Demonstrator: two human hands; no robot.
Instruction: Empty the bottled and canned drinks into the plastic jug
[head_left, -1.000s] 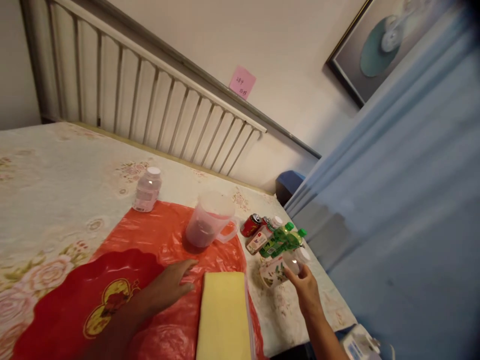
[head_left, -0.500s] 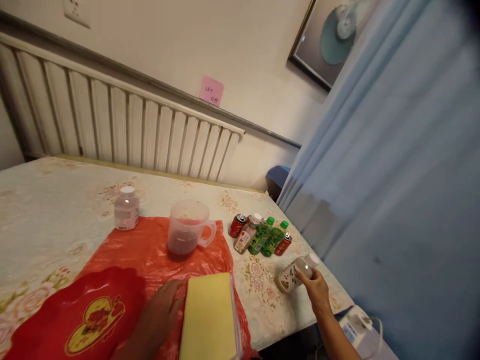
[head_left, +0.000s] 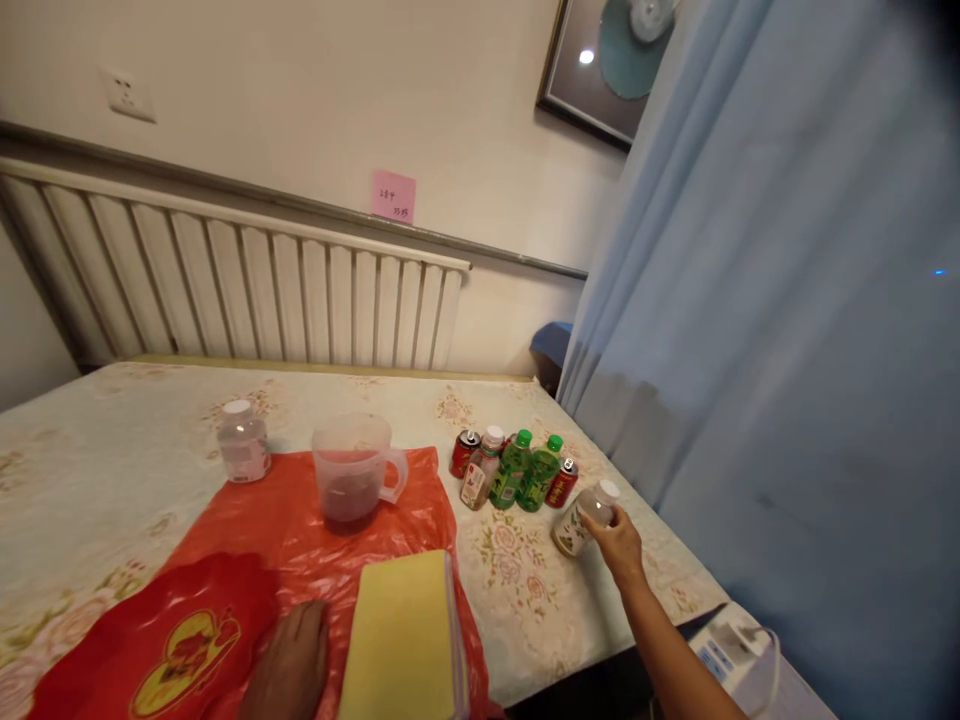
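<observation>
While the right hand [head_left: 621,548] curled thumb and fingers around a white-capped bottle [head_left: 574,528] near its neck, the left hand [head_left: 292,655] lay at seven o'clock in the view, fingers together over a red plastic sheet [head_left: 247,520], apparently holding nothing. The held bottle leaned toward one o'clock, at five o'clock from the nearer red can [head_left: 562,487]; whether its base touched the tabletop [head_left: 540,630] could not be told. Handling this bottle seemed the step in hand, and any next move called for a steady grip clear of that can. From the pale jug [head_left: 351,450], two capped green bottles [head_left: 510,472] stood at three o'clock. The jug looked dark low down, perhaps with liquid. A clear capped jar [head_left: 244,450] stood at nine o'clock, contents unclear; the red tray [head_left: 105,650], toward seven, bore a gold print.
</observation>
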